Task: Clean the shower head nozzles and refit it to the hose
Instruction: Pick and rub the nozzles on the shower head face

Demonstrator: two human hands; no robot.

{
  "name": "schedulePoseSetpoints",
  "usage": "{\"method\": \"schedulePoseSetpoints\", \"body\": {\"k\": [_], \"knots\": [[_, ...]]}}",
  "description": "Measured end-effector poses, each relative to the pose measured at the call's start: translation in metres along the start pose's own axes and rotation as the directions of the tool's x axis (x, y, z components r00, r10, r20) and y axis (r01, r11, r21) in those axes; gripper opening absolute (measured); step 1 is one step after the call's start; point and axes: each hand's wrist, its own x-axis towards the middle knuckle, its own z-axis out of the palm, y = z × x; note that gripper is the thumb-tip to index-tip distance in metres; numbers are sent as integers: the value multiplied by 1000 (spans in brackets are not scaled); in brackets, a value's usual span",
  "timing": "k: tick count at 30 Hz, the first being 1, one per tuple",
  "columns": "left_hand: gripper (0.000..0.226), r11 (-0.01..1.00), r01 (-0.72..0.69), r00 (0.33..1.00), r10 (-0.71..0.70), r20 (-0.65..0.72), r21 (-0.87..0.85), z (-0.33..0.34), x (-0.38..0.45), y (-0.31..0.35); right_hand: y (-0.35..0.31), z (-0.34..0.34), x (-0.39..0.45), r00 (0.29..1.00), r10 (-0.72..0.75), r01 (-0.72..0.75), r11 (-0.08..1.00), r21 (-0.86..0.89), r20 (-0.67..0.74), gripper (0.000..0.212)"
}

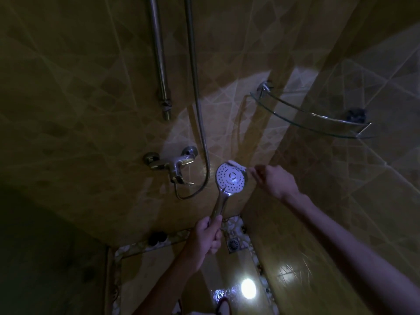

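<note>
Left hand (208, 237) clamped on shower head (230, 178) handle, face up mid-frame near the mixer tap (175, 165). Right hand (273, 179) pinches a toothbrush (236, 165) at the rim. Risk: dim light means missed nozzles; wet chrome handle could slip.

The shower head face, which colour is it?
White, dotted with dark nozzle holes, on the shower head; seen in the head view.
</note>
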Motion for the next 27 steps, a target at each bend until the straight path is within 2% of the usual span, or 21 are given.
{"method": "schedulePoseSetpoints", "body": {"k": [2,7,9,12,14,20,25,27], "knots": [[26,1000,-2,1000,2,0,-11,2,0,1,7,-1,0,999,18,-16,998,56,-34,48],[23,1000,-11,1000,11,-9,-19,4,-1,2,-2,23,-37,987,-147,145,989,38,64,57],[23,1000,-3,1000,3,-5,-14,3,-1,0,3,21,-35,995,-102,102,994,42,10,63],[23,1000,-7,1000,7,7,-14,4,-5,-2,15,11,-22,996,69,-63,994,95,-62,52],[24,1000,-11,1000,12,12,-20,6,-6,-1,19,11,-21,991,84,-72,990,118,-100,51],[25,999,33,999,-33,-15,-14,4,-1,0,2,32,-53,992,-122,121,990,73,16,65],[23,999,26,1000,-26,6,-44,7,-8,1,23,17,-24,991,126,-117,977,175,-37,52],[24,998,28,1000,-28,8,-47,8,-8,3,22,17,-25,993,112,-103,970,222,-29,45]]}}
